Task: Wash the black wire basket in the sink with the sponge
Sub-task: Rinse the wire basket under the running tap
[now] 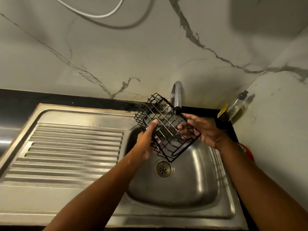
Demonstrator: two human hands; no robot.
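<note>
Basket [164, 120] is hanging tilted over the sink [191, 189], just near of the tap [177, 95]. The left hand [146, 144] is clamping its left side, thumb along the wires; the right hand [205, 129] is gripping the right rim, fingers reaching inside. It is looking light and stiff, likely slippery when wet, so holding the thicker rim wires seems best. No sponge is showing.

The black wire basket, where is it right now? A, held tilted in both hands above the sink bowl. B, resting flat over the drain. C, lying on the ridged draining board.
A: the black wire basket is tilted, gripped by the left hand and right hand above the sink.
</note>
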